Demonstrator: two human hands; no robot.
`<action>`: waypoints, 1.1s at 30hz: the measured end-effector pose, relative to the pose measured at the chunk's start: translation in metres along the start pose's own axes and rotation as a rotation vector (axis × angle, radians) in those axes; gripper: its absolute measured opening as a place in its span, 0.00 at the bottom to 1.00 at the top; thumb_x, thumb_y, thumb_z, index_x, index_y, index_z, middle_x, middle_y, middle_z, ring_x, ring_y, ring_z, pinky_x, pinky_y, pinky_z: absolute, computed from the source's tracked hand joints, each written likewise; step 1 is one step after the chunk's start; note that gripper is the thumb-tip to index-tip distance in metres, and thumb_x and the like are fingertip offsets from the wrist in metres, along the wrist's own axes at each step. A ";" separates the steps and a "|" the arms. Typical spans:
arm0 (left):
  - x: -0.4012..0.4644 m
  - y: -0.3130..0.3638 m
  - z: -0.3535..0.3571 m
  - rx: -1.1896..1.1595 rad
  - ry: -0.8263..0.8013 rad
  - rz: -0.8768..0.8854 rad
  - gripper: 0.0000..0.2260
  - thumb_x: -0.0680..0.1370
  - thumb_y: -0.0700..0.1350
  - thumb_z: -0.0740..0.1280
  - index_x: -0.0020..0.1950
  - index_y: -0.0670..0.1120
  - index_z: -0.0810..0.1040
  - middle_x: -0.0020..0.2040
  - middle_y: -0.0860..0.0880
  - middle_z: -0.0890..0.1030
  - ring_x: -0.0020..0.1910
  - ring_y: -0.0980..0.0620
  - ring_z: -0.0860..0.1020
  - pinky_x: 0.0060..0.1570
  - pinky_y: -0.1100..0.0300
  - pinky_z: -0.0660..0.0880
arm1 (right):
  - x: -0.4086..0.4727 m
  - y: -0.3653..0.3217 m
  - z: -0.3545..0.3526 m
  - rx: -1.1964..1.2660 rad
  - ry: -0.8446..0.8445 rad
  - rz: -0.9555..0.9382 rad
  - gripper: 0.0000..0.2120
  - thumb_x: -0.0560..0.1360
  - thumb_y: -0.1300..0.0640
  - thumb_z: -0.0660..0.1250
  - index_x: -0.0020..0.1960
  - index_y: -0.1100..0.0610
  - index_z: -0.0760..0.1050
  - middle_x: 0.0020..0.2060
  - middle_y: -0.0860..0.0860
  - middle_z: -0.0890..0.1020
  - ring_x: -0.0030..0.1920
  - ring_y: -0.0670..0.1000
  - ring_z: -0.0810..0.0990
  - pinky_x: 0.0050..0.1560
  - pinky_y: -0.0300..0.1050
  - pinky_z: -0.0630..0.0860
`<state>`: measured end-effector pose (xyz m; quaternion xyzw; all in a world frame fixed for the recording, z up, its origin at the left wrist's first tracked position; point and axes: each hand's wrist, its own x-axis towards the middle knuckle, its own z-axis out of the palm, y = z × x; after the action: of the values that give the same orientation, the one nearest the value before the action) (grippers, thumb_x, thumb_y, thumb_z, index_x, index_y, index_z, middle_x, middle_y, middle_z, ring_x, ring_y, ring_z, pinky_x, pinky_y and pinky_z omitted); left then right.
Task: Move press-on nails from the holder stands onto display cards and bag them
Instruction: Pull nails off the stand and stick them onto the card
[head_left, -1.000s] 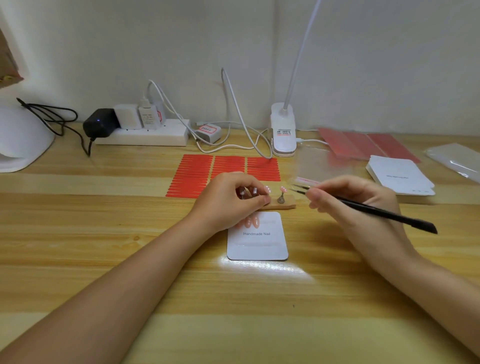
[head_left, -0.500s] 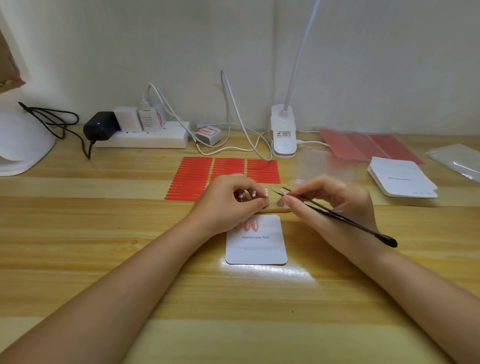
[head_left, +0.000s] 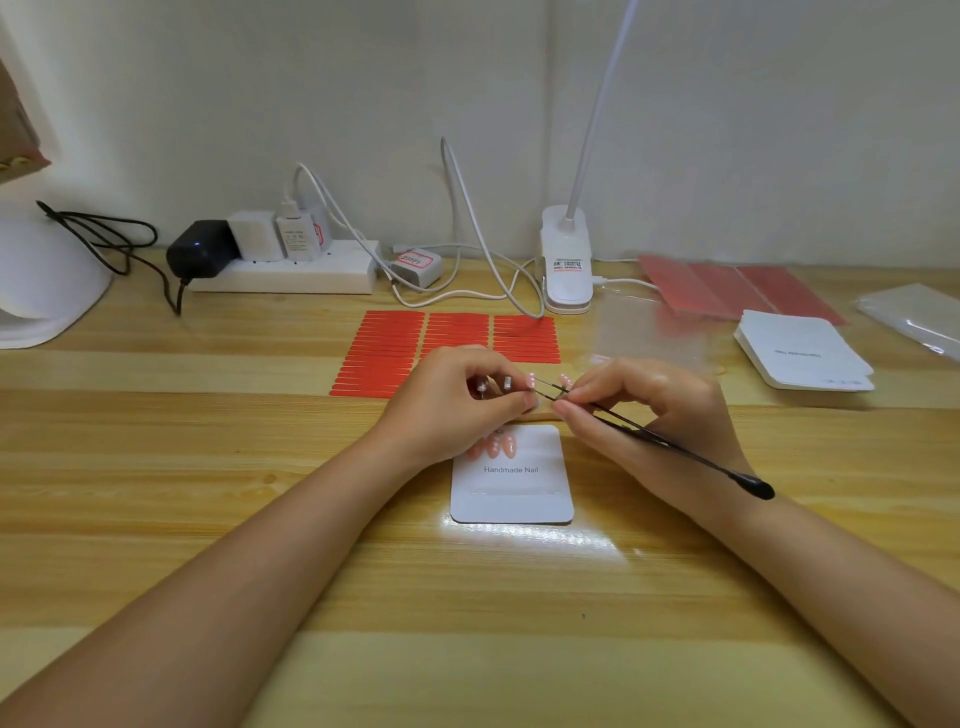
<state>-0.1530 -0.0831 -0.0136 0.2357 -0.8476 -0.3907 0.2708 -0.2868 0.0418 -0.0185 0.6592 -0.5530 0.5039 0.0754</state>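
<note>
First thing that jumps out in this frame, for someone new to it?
The two hands meeting at mid-desk: the right hand pinches black tweezers whose tips reach the pink nails on the holder stand, which the left hand steadies. Just below lies a white display card already carrying nails; behind the hands, bright red adhesive strips.

**Small home craft desk for press-on nail packing**

Light striped wooden tabletop (head_left: 156, 441) pushed against a plain white wall. White power strip (head_left: 291, 273) loaded with chargers, loose white cables, white clip-on gooseneck lamp (head_left: 566, 260). Craft stock laid out: red adhesive strip sheets (head_left: 447, 332), stack of white display cards (head_left: 800, 353), clear plastic bags (head_left: 914, 317), one white card printed "Handmade Nail" (head_left: 514, 483). Looks like a hobby or small-seller workstation, not a factory.
</note>
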 end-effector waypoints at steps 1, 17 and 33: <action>0.000 0.000 0.000 0.001 -0.002 0.000 0.02 0.70 0.41 0.73 0.42 0.46 0.83 0.37 0.53 0.79 0.36 0.59 0.75 0.38 0.68 0.68 | 0.000 0.000 0.000 -0.015 0.001 -0.009 0.04 0.68 0.63 0.72 0.38 0.64 0.80 0.34 0.55 0.83 0.37 0.46 0.81 0.41 0.39 0.78; 0.000 0.001 -0.001 -0.004 -0.015 0.003 0.01 0.70 0.41 0.73 0.41 0.45 0.83 0.36 0.53 0.79 0.35 0.61 0.74 0.35 0.72 0.67 | 0.001 -0.002 0.000 -0.014 -0.024 0.129 0.07 0.70 0.57 0.71 0.38 0.61 0.80 0.34 0.51 0.82 0.36 0.46 0.81 0.35 0.47 0.77; 0.000 0.002 -0.001 0.008 -0.035 -0.004 0.03 0.70 0.42 0.74 0.38 0.47 0.81 0.37 0.53 0.78 0.35 0.60 0.72 0.35 0.70 0.66 | 0.007 -0.005 -0.003 0.328 0.025 0.449 0.07 0.71 0.61 0.71 0.36 0.53 0.76 0.34 0.51 0.84 0.35 0.46 0.84 0.39 0.36 0.78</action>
<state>-0.1524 -0.0826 -0.0111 0.2315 -0.8533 -0.3918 0.2544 -0.2860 0.0411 -0.0094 0.5173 -0.5954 0.5988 -0.1392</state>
